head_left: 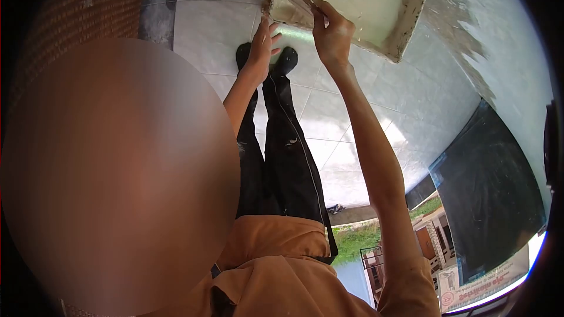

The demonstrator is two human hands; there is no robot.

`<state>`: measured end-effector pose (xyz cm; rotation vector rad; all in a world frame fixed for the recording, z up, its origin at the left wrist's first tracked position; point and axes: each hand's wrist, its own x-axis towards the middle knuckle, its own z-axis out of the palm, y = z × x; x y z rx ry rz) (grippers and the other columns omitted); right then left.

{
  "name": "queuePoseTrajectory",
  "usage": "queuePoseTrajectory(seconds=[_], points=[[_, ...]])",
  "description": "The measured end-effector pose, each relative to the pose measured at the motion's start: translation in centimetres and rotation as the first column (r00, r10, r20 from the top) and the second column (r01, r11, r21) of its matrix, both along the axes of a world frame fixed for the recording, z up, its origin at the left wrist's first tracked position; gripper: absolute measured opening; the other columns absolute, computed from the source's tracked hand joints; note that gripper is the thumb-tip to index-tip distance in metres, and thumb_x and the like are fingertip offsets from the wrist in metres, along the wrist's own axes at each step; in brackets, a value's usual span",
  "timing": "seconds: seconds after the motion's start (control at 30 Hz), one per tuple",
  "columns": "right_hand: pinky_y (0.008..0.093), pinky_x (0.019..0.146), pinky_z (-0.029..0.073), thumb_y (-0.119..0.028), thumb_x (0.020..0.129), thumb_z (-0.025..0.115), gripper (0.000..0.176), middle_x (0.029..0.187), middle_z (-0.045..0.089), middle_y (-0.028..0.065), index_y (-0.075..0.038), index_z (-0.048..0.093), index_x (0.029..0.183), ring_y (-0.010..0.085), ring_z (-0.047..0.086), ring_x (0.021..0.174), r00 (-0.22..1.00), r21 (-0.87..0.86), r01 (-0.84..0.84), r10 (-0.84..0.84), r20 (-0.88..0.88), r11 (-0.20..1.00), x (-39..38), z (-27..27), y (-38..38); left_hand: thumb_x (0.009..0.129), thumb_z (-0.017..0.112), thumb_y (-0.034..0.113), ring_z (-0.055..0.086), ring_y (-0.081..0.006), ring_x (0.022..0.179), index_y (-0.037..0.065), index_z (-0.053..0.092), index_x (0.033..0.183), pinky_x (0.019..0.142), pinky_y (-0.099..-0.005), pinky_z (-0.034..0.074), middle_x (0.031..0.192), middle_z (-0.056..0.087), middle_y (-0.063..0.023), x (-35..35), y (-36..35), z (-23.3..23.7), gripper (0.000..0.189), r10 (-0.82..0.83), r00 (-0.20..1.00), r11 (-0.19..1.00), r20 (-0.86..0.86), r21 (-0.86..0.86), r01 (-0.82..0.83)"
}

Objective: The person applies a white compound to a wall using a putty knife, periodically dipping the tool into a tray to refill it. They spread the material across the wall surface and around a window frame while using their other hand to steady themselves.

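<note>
A shallow rectangular tray [406, 23] with pale liquid in it and stained walls is at the top of the head view. My right hand [333, 34] grips a flat, thin tool [302, 3] over the tray's near left part. Beside the tray's near left corner is my left hand [264, 50], its fingers apart and its fingertips at the corner; nothing shows in it.
Pale tiles [211, 32] cover the floor, where two dark-shod feet [286, 61] stand below the tray. A woven brown surface [88, 17] lies at the upper left. A dark sheet [490, 182] hangs at the right by a wall. A large blurred shape covers the left.
</note>
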<state>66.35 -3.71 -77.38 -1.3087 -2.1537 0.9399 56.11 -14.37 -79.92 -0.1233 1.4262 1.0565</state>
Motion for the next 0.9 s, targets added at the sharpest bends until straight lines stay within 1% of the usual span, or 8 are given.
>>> queuePoseTrajectory(seconds=[0.13, 0.2, 0.33, 0.4, 0.53, 0.7, 0.83, 0.9], points=[[0.0326, 0.073, 0.054, 0.000, 0.087, 0.063, 0.021, 0.092, 0.071, 0.0186, -0.004, 0.071, 0.106, 0.0301, 0.071, 0.081, 0.998, 0.032, -0.057, 0.057, -0.001, 0.998, -0.3, -0.3, -0.6, 0.100, 0.024, 0.061, 0.037, -0.0298, 0.138, 0.011, 0.013, 0.155, 0.108, -0.0472, 0.031, 0.155, 0.030, -0.0135, 0.3, -0.1, 0.0, 0.076, 0.059, 0.997, 0.997, 0.047, 0.038, -0.060], [0.0398, 0.069, 0.054, 0.006, 0.084, 0.056, 0.028, 0.089, 0.070, 0.0179, -0.007, 0.068, 0.106, 0.0346, 0.068, 0.080, 0.992, 0.042, -0.126, 0.127, -0.025, 0.991, -0.4, -0.6, -1.0, 0.100, 0.023, 0.061, 0.036, -0.0300, 0.139, 0.011, 0.012, 0.155, 0.110, -0.0488, 0.028, 0.157, 0.028, -0.0122, 0.4, -0.2, -0.1, 0.076, 0.111, 0.989, 0.990, 0.098, 0.074, -0.119], [0.0401, 0.070, 0.054, 0.006, 0.081, 0.056, 0.030, 0.092, 0.070, 0.0179, -0.007, 0.069, 0.105, 0.0340, 0.068, 0.083, 0.986, 0.018, -0.163, 0.163, 0.025, 0.986, -0.3, -1.0, -1.7, 0.100, 0.021, 0.061, 0.035, -0.0302, 0.139, 0.012, 0.011, 0.156, 0.111, -0.0497, 0.025, 0.157, 0.027, -0.0109, 0.4, -0.4, 0.2, 0.075, 0.146, 0.978, 0.984, 0.146, 0.080, -0.159], [0.0405, 0.070, 0.054, 0.005, 0.081, 0.056, 0.030, 0.091, 0.070, 0.0174, -0.008, 0.069, 0.105, 0.0340, 0.068, 0.084, 0.977, 0.062, -0.213, 0.211, 0.039, 0.975, -0.4, -1.1, -1.7, 0.100, 0.020, 0.060, 0.034, -0.0303, 0.140, 0.012, 0.011, 0.156, 0.112, -0.0498, 0.023, 0.158, 0.026, -0.0096, 0.2, -0.5, 0.3, 0.074, 0.153, 0.971, 0.978, 0.185, 0.115, -0.176], [0.0408, 0.070, 0.054, 0.004, 0.081, 0.057, 0.029, 0.090, 0.070, 0.0177, -0.008, 0.069, 0.104, 0.0344, 0.068, 0.084, 0.970, 0.057, -0.241, 0.238, 0.058, 0.969, -0.4, -0.8, -1.9, 0.101, 0.019, 0.059, 0.032, -0.0304, 0.141, 0.012, 0.012, 0.155, 0.113, -0.0506, 0.022, 0.158, 0.026, -0.0090, 0.1, -0.6, 0.6, 0.072, 0.168, 0.962, 0.976, 0.216, 0.097, -0.192], [0.0407, 0.067, 0.053, 0.002, 0.082, 0.059, 0.024, 0.087, 0.069, 0.0176, -0.008, 0.069, 0.102, 0.0351, 0.067, 0.077, 0.960, 0.022, -0.266, 0.263, 0.094, 0.964, -0.4, -0.5, -1.1, 0.101, 0.018, 0.057, 0.031, -0.0304, 0.141, 0.013, 0.014, 0.155, 0.113, -0.0515, 0.022, 0.158, 0.025, -0.0081, 0.0, -0.6, 0.5, 0.070, 0.216, 0.934, 0.961, 0.283, 0.105, -0.254], [0.0392, 0.066, 0.054, 0.000, 0.082, 0.063, 0.019, 0.083, 0.069, 0.0174, -0.007, 0.072, 0.097, 0.0343, 0.068, 0.077, 0.963, 0.023, -0.270, 0.270, 0.011, 0.963, -0.4, -0.4, -0.2, 0.101, 0.019, 0.057, 0.029, -0.0301, 0.142, 0.014, 0.012, 0.156, 0.113, -0.0518, 0.022, 0.159, 0.022, -0.0079, 0.1, -0.6, 0.6, 0.070, 0.256, 0.905, 0.946, 0.340, 0.106, -0.307], [0.0389, 0.066, 0.054, 0.000, 0.081, 0.064, 0.020, 0.083, 0.069, 0.0173, -0.007, 0.072, 0.097, 0.0339, 0.068, 0.076, 0.958, -0.002, -0.287, 0.287, 0.019, 0.958, -0.5, -0.3, 0.5, 0.101, 0.019, 0.057, 0.028, -0.0297, 0.143, 0.014, 0.012, 0.156, 0.113, -0.0519, 0.022, 0.159, 0.021, -0.0076, 0.1, -0.7, 0.6, 0.070, 0.262, 0.897, 0.939, 0.355, 0.120, -0.322]])
